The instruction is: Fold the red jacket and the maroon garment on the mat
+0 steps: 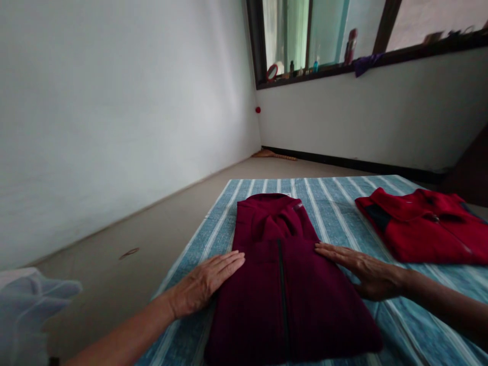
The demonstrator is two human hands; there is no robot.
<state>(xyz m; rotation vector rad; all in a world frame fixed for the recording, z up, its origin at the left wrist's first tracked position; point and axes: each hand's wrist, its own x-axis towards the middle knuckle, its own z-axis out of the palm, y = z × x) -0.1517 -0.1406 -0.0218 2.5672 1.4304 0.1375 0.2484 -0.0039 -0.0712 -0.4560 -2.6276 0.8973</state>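
A folded dark maroon zip-up garment [282, 284] lies on a blue and white striped cloth [335, 208] spread on the floor. My left hand [206, 282] rests flat, fingers together, on the garment's left edge. My right hand [362, 269] lies flat against its right edge, palm down. Neither hand grips anything. The garment's collar points away from me and a dark zip runs down its middle.
A folded red garment [423, 229] lies on the striped cloth to the right. Pale fabric [26, 305] sits at the lower left on the bare floor [152, 234]. White walls meet at the far corner; a window sill [324, 68] holds small bottles.
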